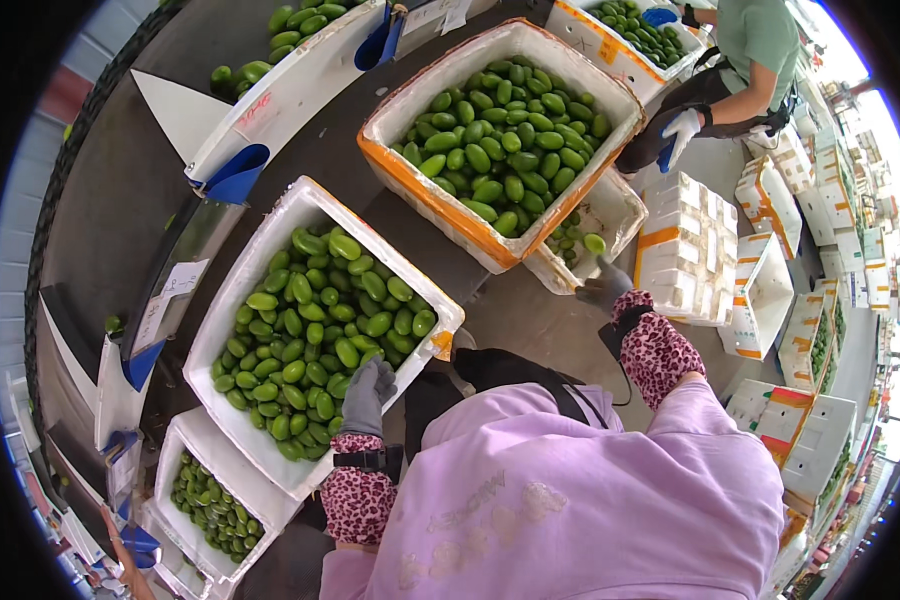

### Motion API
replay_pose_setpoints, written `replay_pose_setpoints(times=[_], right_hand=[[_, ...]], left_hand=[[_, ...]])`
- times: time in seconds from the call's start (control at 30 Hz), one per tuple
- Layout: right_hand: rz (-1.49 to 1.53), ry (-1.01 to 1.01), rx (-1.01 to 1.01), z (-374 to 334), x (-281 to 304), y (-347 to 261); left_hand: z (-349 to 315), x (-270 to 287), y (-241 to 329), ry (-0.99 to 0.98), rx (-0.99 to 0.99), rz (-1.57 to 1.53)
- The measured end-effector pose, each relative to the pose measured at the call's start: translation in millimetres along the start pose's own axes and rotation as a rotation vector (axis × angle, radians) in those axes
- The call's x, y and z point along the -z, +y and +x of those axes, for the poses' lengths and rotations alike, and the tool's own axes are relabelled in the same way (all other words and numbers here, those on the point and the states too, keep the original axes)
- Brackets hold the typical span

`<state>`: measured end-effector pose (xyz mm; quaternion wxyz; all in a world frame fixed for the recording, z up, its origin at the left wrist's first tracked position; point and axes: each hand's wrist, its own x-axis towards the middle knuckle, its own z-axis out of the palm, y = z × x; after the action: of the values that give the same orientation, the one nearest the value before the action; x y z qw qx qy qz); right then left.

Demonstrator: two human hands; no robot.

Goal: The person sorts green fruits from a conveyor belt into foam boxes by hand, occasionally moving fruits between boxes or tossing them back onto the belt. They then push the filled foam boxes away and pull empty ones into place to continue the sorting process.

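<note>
My left hand, in a grey glove, lies at the near edge of a white foam box heaped with green oval fruits. Its fingers are stretched over the fruits, and their undersides are hidden. To the right, my right hand, also grey-gloved, reaches forward with its fingers apart. A single green fruit shows just past its fingertips, above a lower foam box with some fruits in it; whether fingertip and fruit touch is unclear. A fuller orange-taped box partly overhangs that lower one.
Another fruit-filled box stands at the lower left. Dark sorting channels with white dividers and blue flaps run along the left. A co-worker's gloved hand is at the upper right, near an upturned foam box and stacked boxes.
</note>
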<state>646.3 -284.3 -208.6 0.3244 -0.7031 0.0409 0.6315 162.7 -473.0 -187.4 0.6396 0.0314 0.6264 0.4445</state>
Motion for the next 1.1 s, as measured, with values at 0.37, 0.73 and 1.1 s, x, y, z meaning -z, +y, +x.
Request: replay_pose_setpoints(times=[0.37,0.73,1.1], right_hand=[[-1.621,-0.813,0.553,-121.1,-167.8,84.7],[-1.655,-0.939,1.305,-116.7,-248.2,150.1],[-1.986,-0.733,1.534,-94.2,-260.7,181.3]], left_hand=[[-23.4,27.5,-12.4,0.408,-0.206,0.083],[-76.1,110.0,-32.1,1.004,0.108,1.051],[-25.9,150.7,-42.8,0.897,0.284,1.088]])
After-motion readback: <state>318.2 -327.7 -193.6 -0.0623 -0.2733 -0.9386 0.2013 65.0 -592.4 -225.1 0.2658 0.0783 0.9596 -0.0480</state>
